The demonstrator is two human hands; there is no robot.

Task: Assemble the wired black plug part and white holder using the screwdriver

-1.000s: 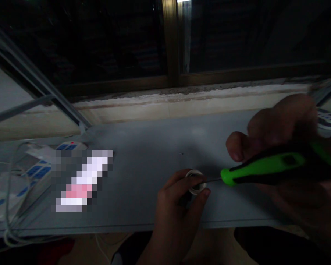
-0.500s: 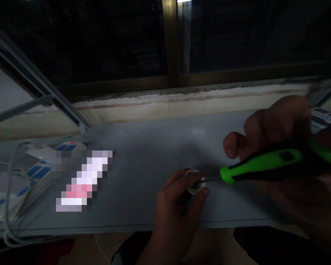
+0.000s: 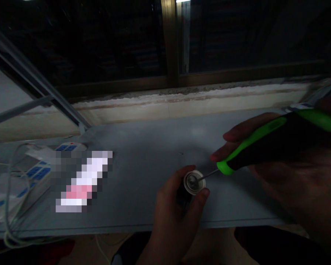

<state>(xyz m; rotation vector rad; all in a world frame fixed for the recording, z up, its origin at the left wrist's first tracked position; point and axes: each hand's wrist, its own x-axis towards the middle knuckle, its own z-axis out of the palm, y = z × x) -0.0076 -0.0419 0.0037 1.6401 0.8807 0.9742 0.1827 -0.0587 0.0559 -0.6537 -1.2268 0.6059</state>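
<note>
My left hand (image 3: pixel 172 206) is closed around a small round piece with a white rim and a dark body (image 3: pixel 202 188), its opening facing up toward me. What kind of part it is I cannot make out. In my right hand (image 3: pixel 273 176) is a screwdriver (image 3: pixel 253 147) with a green and black handle. Its thin metal shaft slants down to the left, and the tip reaches inside the white rim. The exact contact at the tip is too dark to see. A tiny dark bit, perhaps a screw (image 3: pixel 181 154), lies on the grey tabletop (image 3: pixel 138 176) beyond my left hand.
At the left lie white power strips (image 3: pixel 38 171) with blue sockets and a loop of pale cable (image 3: pixel 8 206). A pixelated flat object (image 3: pixel 85 180) rests beside them. Metal frame bars (image 3: pixel 38 81) rise at the left. A wall ledge and dark window stand behind.
My right hand has turned the screwdriver's handle, and its fingers now lie stretched along it. My left index finger has moved off the opening, so the inside of the rim shows.
</note>
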